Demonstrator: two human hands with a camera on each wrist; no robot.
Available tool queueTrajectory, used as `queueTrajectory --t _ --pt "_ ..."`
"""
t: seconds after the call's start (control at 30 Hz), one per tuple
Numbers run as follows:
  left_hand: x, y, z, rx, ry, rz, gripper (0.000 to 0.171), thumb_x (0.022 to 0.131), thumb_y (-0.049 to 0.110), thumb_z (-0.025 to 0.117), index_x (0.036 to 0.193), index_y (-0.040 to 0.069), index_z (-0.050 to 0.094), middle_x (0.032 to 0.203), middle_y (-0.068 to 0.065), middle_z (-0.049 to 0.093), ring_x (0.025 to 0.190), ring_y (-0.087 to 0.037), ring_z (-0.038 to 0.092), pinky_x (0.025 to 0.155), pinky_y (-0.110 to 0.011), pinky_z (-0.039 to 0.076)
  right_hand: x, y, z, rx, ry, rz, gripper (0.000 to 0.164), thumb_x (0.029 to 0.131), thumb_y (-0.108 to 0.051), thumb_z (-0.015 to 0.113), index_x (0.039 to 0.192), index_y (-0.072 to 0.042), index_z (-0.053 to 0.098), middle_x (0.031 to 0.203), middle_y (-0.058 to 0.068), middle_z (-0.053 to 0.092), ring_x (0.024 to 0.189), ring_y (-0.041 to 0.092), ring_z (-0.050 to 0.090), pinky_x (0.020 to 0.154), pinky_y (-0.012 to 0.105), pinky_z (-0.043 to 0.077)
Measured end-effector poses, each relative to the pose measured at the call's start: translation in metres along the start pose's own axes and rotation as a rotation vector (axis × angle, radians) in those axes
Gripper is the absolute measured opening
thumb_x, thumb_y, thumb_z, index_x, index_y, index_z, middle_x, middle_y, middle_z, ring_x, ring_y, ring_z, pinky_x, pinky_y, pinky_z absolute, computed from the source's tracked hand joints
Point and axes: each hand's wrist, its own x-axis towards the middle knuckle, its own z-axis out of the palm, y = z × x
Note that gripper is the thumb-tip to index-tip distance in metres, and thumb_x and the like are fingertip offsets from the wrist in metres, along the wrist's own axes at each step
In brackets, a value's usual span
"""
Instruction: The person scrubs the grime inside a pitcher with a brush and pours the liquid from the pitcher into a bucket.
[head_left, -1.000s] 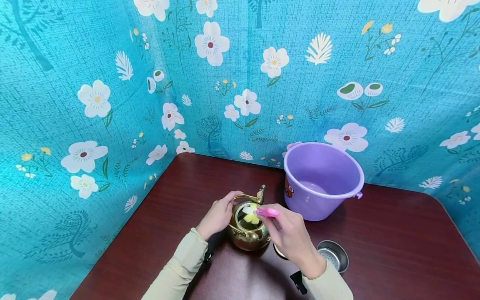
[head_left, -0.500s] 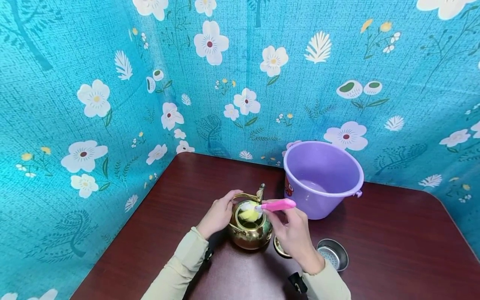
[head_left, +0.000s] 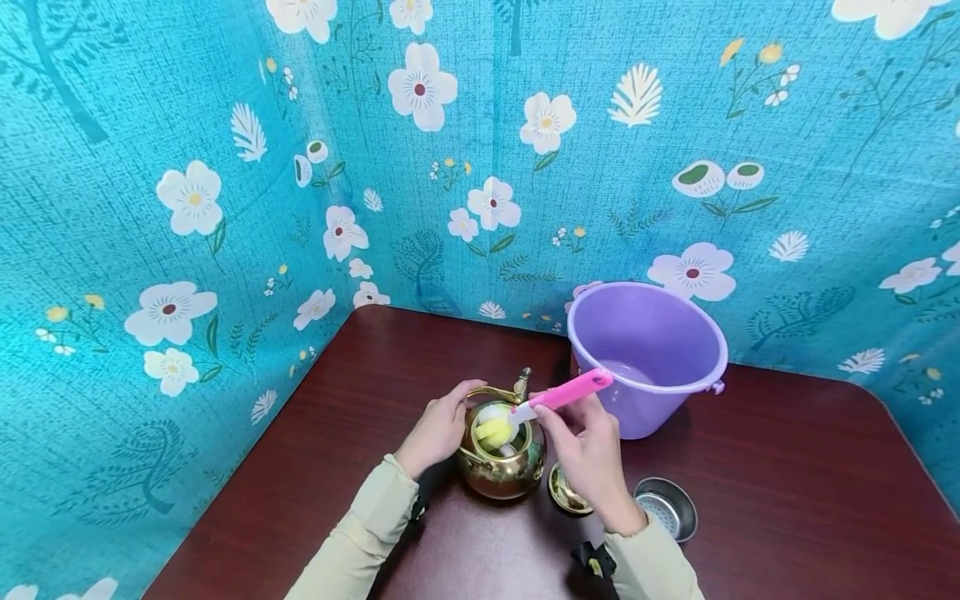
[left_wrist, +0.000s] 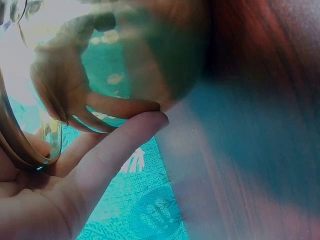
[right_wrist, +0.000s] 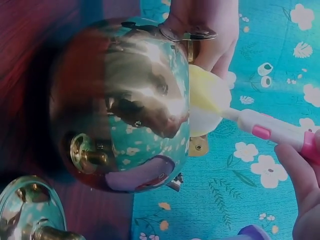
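A shiny brass kettle (head_left: 501,482) stands lidless on the table. My left hand (head_left: 433,435) grips its handle at the left side; in the left wrist view the thumb (left_wrist: 117,150) lies along the kettle's body. Between right thumb and fingers, my right hand (head_left: 594,462) holds a sponge brush by its pink and white handle (head_left: 562,393). The brush's yellow and white sponge head (head_left: 495,432) sits in the kettle's mouth, partly below the rim. From the right wrist view, the sponge (right_wrist: 206,95) juts out of the opening, and the handle slants away from it.
Right of the kettle lies its brass lid (head_left: 567,492), near my right wrist. A metal strainer cup (head_left: 666,507) stands further right, close to the right sleeve. Behind them a purple bucket (head_left: 637,408) stands by the flowered blue cloth (head_left: 450,167) at the back of the dark red table (head_left: 787,475).
The brush handle has swung up and to the right, showing more of its length, while the sponge has turned in the kettle's mouth. My left hand and the kettle have stayed in place.
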Motion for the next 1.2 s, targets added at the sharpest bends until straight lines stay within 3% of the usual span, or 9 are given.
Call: queueTrajectory --t 0.33,0.53,0.8,1.2 --pt "0.001 -0.001 0.002 -0.007 0.005 0.001 0.041 0.096 -0.003 0.042 0.130 0.015 0.055 0.097 -0.013 0.072 0.094 -0.023 0.069 0.085 -0.041 0.052 0.005 -0.001 0.002 0.184 -0.011 0.199 0.021 0.084 0.004 0.068 0.104 0.004 0.058 0.093 0.020 0.072 0.082 0.005 0.069 0.069 0.027 0.057" --pt "0.001 -0.001 0.002 -0.003 0.012 0.002 0.040 0.096 -0.003 0.042 0.130 0.014 0.055 0.096 -0.012 0.072 0.094 -0.023 0.070 0.085 -0.041 0.053 0.010 0.001 0.001 0.235 -0.047 0.299 0.023 0.087 0.003 0.066 0.107 0.005 0.055 0.097 0.025 0.070 0.086 0.008 0.071 0.072 0.030 0.057" --pt "0.000 0.001 0.001 -0.012 0.002 -0.010 0.041 0.096 -0.002 0.040 0.131 0.013 0.055 0.099 -0.014 0.072 0.097 -0.023 0.070 0.086 -0.041 0.053 0.017 0.002 0.001 0.286 -0.119 0.332 0.024 0.089 -0.001 0.064 0.109 0.006 0.052 0.102 0.033 0.066 0.087 0.017 0.072 0.075 0.033 0.057" --pt "0.000 0.002 0.000 -0.001 0.005 -0.010 0.041 0.096 -0.003 0.041 0.130 0.014 0.055 0.100 -0.013 0.073 0.096 -0.022 0.070 0.084 -0.039 0.053 0.033 -0.006 0.002 0.178 -0.239 0.311 0.020 0.090 -0.012 0.066 0.105 -0.002 0.057 0.099 0.021 0.072 0.088 0.022 0.072 0.075 0.037 0.057"
